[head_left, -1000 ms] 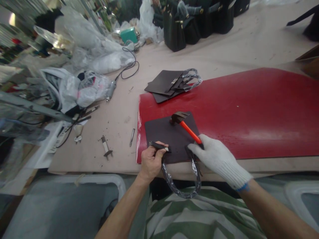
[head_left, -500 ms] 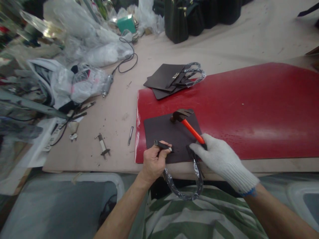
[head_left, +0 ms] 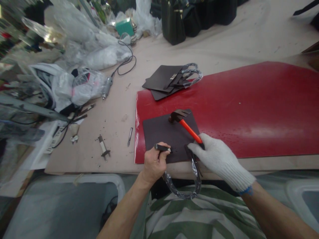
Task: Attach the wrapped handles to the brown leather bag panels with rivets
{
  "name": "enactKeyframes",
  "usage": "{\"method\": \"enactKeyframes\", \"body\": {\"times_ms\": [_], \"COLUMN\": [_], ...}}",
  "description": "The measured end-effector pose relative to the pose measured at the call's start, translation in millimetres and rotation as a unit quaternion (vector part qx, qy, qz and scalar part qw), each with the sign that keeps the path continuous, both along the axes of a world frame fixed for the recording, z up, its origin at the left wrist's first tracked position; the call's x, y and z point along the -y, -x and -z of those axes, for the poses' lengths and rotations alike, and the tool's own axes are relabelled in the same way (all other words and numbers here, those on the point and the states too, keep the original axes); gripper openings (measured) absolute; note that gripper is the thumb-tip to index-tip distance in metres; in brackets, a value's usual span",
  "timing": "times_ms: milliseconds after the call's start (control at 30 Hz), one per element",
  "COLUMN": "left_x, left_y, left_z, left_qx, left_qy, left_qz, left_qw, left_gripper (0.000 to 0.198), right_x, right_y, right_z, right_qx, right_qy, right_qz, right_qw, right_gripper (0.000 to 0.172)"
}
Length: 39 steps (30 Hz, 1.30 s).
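My bare left hand is closed on a short dark metal tool over the lower part of a dark leather panel. My right hand, in a white knitted glove, grips a claw hammer by its orange and black handle. The hammer's dark head is over the upper part of the panel. A plastic-wrapped handle loops from the panel over the table's front edge, and the gloved fingers are by its right end. The panel lies on a red sheet.
More dark panels with wrapped handles lie behind. On the left are a thin metal rod, a small tool, a corded rotary tool and plastic bags. Black bags stand at the back.
The whole view has shifted slightly. Both hands keep their holds on the tool and the hammer, with little movement relative to the panel.
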<state>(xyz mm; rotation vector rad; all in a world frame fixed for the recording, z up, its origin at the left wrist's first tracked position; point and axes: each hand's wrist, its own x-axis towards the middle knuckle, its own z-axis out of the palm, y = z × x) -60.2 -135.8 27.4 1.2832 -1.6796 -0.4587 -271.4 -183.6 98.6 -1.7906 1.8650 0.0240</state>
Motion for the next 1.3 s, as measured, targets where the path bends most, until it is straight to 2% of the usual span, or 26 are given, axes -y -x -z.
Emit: {"method": "enactKeyframes", "body": {"times_ms": [300,667,833,1000,1133,1300], "left_x": [-2.3,-0.5,6.2,11.8,11.2,9.4], "left_y": [2.5,4.3,4.4,0.8,-1.2,-0.1], "left_z": [4.8,3.6,-1.2,-5.7,-2.2,5.2], "left_qx": [0.061,0.068,0.075,0.056,0.038,0.059], "left_qy": [0.069,0.085,0.035,0.021,0.019,0.070], "left_qz": [-0.015,-0.017,0.023,0.074,0.068,0.063], "left_qw": [0.996,0.994,0.996,0.995,0.997,0.994], "left_gripper": [0.011,0.011,0.008,0.009,0.011,0.009], "right_x": [0.7,-0.7,-0.1,-0.4,-0.8,-0.6], "right_y": [-0.2,-1.0,0.6,3.5,3.5,6.8], "right_z": [0.5,-0.7,1.9,3.2,0.0,5.2], "right_qx": [0.001,0.004,0.014,0.025,0.030,0.066], "right_qy": [-0.002,0.002,0.004,0.009,0.014,0.033], "right_qz": [0.000,0.004,0.002,-0.004,-0.007,0.000], "right_qw": [1.000,1.000,1.000,1.000,0.999,0.997], "right_gripper": [0.028,0.027,0.028,0.029,0.027,0.027]}}
